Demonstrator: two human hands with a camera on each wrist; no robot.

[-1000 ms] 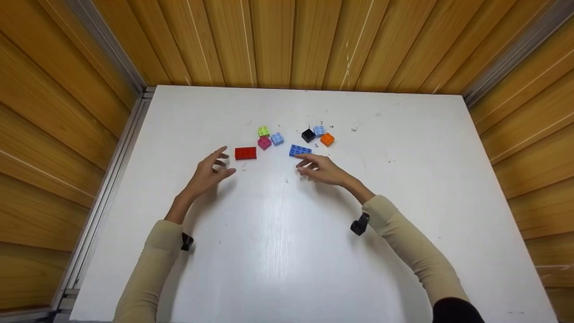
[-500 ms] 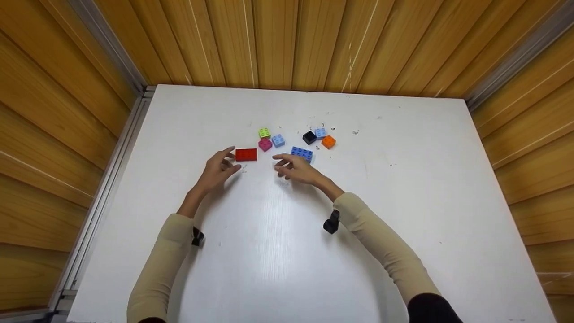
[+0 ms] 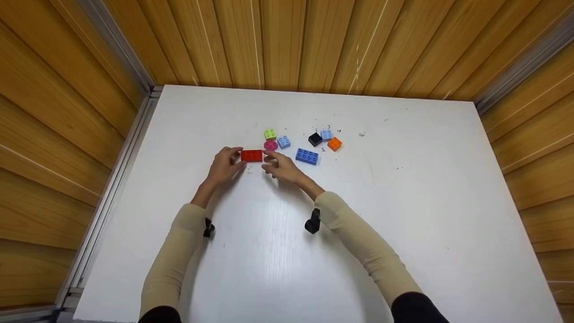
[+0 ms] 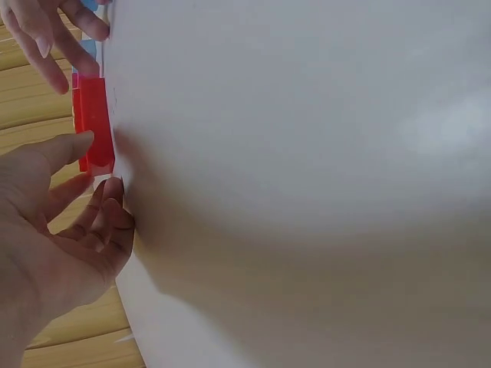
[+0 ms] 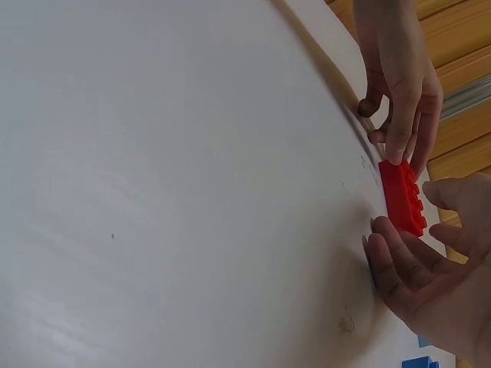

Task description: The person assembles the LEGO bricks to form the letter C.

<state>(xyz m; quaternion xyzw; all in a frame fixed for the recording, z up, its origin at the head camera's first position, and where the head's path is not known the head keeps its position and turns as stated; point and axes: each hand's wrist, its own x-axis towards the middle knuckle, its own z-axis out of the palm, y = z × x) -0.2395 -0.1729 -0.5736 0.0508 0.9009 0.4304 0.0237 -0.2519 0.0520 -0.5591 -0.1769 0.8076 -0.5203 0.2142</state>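
Note:
A red toy building brick [image 3: 251, 155], long and studded, lies on the white table. My left hand [image 3: 224, 165] is at its left end, thumb on the near side and a finger on the far side; in the right wrist view this left hand [image 5: 403, 100] pinches the brick's end. By the brick's right end is my right hand [image 3: 282, 167], its fingers loosely bent and spread, with a gap between thumb and brick in the right wrist view. A long blue brick [image 3: 307, 156] lies to the right of the right hand.
Behind the red brick sit small lime [image 3: 270, 134], magenta [image 3: 270, 145] and light blue [image 3: 283, 142] bricks. Farther right are black [image 3: 315, 139], light blue [image 3: 326, 134] and orange [image 3: 334, 143] ones. Wood-patterned panels [image 3: 282, 45] stand behind the table [image 3: 269, 251].
The right hand has moved left from the blue brick to the red brick's right end, uncovering the blue brick. The left hand has moved right and taken hold of the red brick's left end.

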